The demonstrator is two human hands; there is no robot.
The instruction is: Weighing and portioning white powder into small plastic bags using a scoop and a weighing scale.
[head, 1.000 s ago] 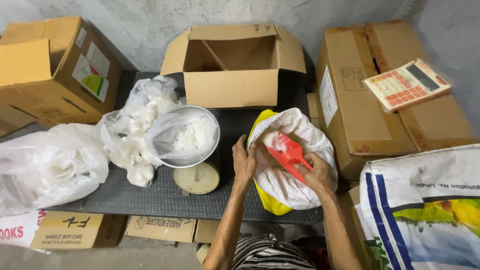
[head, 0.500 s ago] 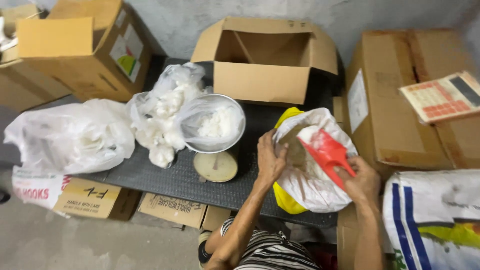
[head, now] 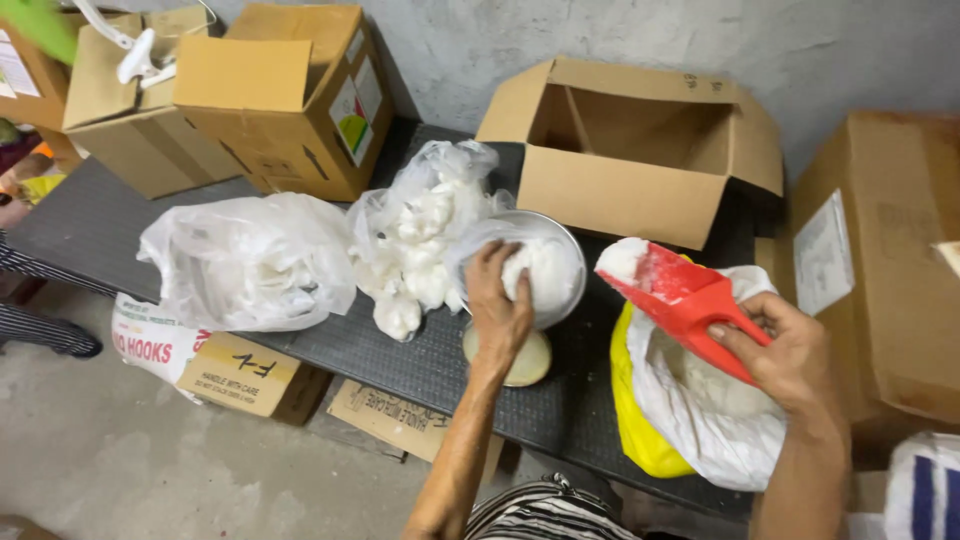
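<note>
- The right hand point(head: 790, 355) is gripping the handle of a red scoop point(head: 685, 300), fingers clenched around it.
- The scoop is tilting up toward the left, carrying white powder point(head: 622, 258) at its front end.
- It is hovering above an open white sack point(head: 715, 400) with a yellow lining, just right of the pan point(head: 540, 262).
- The left hand point(head: 500, 300) is reaching into the pan, fingers curling loosely over the white heap inside; whether it is pinching any of it I cannot tell.
- The pan is sitting on a scale with a round pale base point(head: 520, 358), on a dark table point(head: 90, 225).
- A clear bag of white lumps point(head: 420, 240) is lying against the pan's left side.
- Another crumpled bag point(head: 250, 260) is resting further left, just beside the first.
- An open box point(head: 640, 150) is standing behind the pan, against the wall.
- Two more boxes point(head: 270, 95) are sitting at the table's far left.
- A large box point(head: 880, 270) is standing to the right of the sack.
- Flat cartons point(head: 240, 370) are lying on the floor under the table edge.
</note>
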